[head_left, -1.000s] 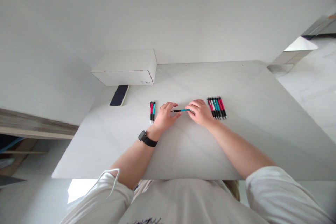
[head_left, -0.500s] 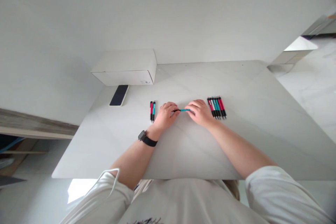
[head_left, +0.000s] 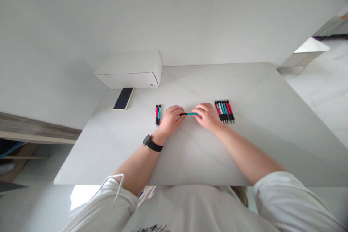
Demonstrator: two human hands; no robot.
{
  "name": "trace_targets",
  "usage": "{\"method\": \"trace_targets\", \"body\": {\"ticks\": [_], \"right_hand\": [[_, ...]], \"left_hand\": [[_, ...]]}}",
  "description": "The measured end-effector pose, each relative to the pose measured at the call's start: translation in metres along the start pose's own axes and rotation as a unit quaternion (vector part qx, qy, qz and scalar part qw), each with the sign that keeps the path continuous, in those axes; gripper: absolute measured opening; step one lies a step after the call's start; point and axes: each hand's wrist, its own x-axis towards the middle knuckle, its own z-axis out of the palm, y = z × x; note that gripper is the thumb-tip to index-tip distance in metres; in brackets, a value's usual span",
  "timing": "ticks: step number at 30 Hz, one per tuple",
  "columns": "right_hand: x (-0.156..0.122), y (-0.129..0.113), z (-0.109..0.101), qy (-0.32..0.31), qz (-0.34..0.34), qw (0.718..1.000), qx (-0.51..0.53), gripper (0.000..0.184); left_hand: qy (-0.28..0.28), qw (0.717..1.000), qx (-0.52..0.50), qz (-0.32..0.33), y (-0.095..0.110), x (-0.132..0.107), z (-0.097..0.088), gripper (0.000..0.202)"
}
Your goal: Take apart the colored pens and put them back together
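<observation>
Currently, a teal-and-black pen [head_left: 191,114] is held crosswise over the worktop [head_left: 190,159]: its dark end is pinched by the fingers [head_left: 178,108] of the left hand [head_left: 170,119], its teal end by those of the right hand [head_left: 207,116]. Should either pinch be loosened, or the ends be twisted too sharply, the pen could be flicked free. By an outward slip of the left hand, the pair of pens [head_left: 159,116] just beside it could be knocked askew; the row of pens [head_left: 224,110] could likewise be scattered by the right. Farther off, less risk is posed to the phone [head_left: 123,98] and white box [head_left: 130,67].
</observation>
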Motion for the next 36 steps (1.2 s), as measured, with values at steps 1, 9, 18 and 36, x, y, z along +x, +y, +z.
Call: {"method": "trace_targets", "body": {"ticks": [1, 9, 18, 36], "right_hand": [[0.0, 0.0, 0.0, -0.001, 0.001, 1.0, 0.001, 0.018], [0.0, 0.005, 0.002, -0.01, -0.007, 1.0, 0.01, 0.018], [0.0, 0.008, 0.001, -0.023, -0.003, 1.0, 0.011, 0.025], [0.005, 0.012, 0.003, 0.05, 0.293, 0.83, 0.471, 0.035]], "left_hand": [[0.0, 1.0, 0.0, 0.001, 0.0, 0.0, 0.0, 0.011], [0.004, 1.0, 0.019, -0.006, -0.001, 0.0, -0.002, 0.012], [0.007, 0.999, 0.041, 0.001, 0.005, -0.002, -0.006, 0.018], [0.051, 0.999, -0.008, -0.004, 0.005, 0.0, -0.008, 0.018]]}}
